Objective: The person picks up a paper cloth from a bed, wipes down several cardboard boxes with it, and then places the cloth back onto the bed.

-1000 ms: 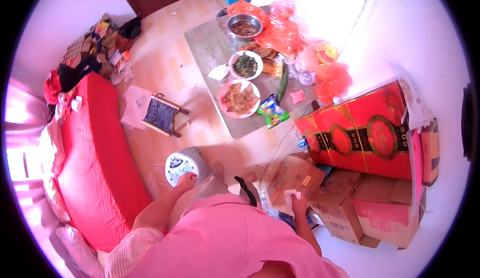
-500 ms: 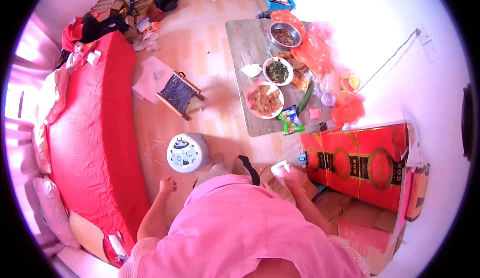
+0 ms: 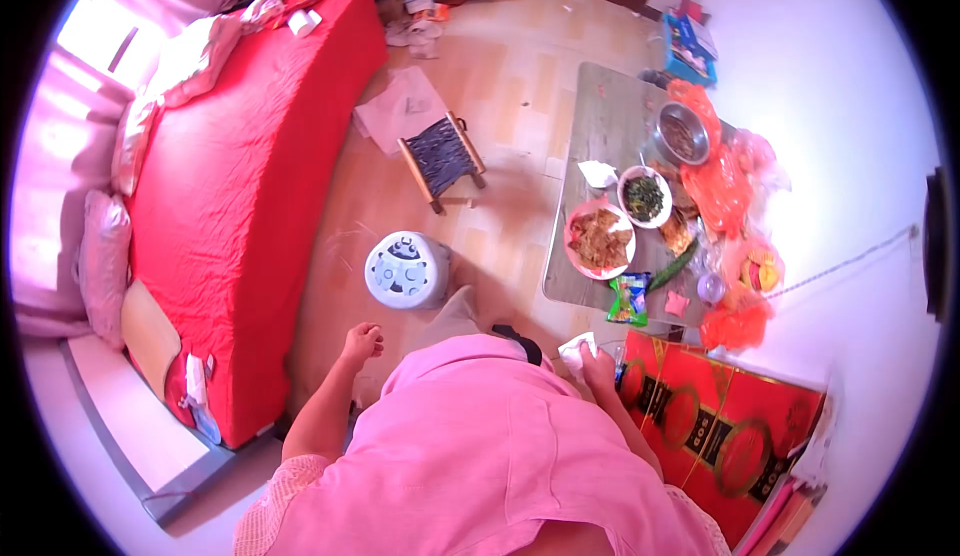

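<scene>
My right hand [image 3: 598, 368] is closed on a crumpled white tissue [image 3: 577, 353], just left of the red boxes. My left hand [image 3: 364, 341] hangs by my left side with its fingers curled and nothing visible in them. Ahead of it stands a round white stool [image 3: 405, 271] with a cartoon face on its top. Black straps of a folding stool [image 3: 441, 159] show farther ahead, beside a pink sheet [image 3: 405, 108] on the floor.
At the right, a low grey table [image 3: 590, 121] bears a metal pot [image 3: 682, 133], plates of food, a cucumber [image 3: 673, 265] and orange bags. Red boxes [image 3: 690, 416] stand near my right side. A red-covered bed [image 3: 235, 196] runs along the left.
The view has turned left, so the table and boxes sit farther right and the bed shows more. My left hand has moved back from above the round stool. The tissue stays in my right hand.
</scene>
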The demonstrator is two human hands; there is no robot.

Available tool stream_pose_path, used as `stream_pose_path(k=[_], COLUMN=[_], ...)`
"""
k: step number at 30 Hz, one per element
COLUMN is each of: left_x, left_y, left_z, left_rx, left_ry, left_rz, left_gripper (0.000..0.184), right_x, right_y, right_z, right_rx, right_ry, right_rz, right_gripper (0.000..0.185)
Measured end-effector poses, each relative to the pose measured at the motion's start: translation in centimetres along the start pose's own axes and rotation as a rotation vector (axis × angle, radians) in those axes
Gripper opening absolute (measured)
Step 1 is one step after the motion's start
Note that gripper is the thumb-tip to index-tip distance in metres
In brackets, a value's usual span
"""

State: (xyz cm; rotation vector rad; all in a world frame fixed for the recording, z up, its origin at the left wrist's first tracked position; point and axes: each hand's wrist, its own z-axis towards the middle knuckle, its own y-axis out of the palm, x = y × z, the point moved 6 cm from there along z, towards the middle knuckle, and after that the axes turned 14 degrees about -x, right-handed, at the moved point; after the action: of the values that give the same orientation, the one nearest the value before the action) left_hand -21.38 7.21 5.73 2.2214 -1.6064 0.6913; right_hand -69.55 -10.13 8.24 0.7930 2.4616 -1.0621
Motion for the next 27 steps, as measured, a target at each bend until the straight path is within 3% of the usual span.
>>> stream_pose_path(k=[5, 9, 14, 21, 27], left_x=[-2.7, -1.9, 7.7, 21.3, 27.2], left_y=[-1.5, -2.1, -3.1, -6.5, -7.2], left_z=[0.9, 3.1, 7.7, 13.0, 15.4], left_rx=[0.063, 0.072, 0.080, 0.119, 0.235], left_ry=[-0.136, -0.226, -0.076, 0.035, 0.064], left_rz=[-0.007, -0.040, -0.045, -0.025, -0.090], left_gripper=[0.023, 0.023, 0.025, 0.024, 0.022], right_x=[-8.5, -10.3, -15.0, -15.5, -20.8], right_y=[-2.8, -4.2, -6.3, -9.2, -11.0], right_z=[3.7, 9.0, 13.0, 18.9, 22.9], right_rx=[-0.054, 0.002, -0.012, 0.047, 0.092], right_ry=[-0.091, -0.176, -0.093, -0.056, -0.219], right_rz=[-0.067, -0.020, -0.035, 0.144, 0.067], right_gripper=[0.050, 0.049, 0.045, 0.042, 0.043])
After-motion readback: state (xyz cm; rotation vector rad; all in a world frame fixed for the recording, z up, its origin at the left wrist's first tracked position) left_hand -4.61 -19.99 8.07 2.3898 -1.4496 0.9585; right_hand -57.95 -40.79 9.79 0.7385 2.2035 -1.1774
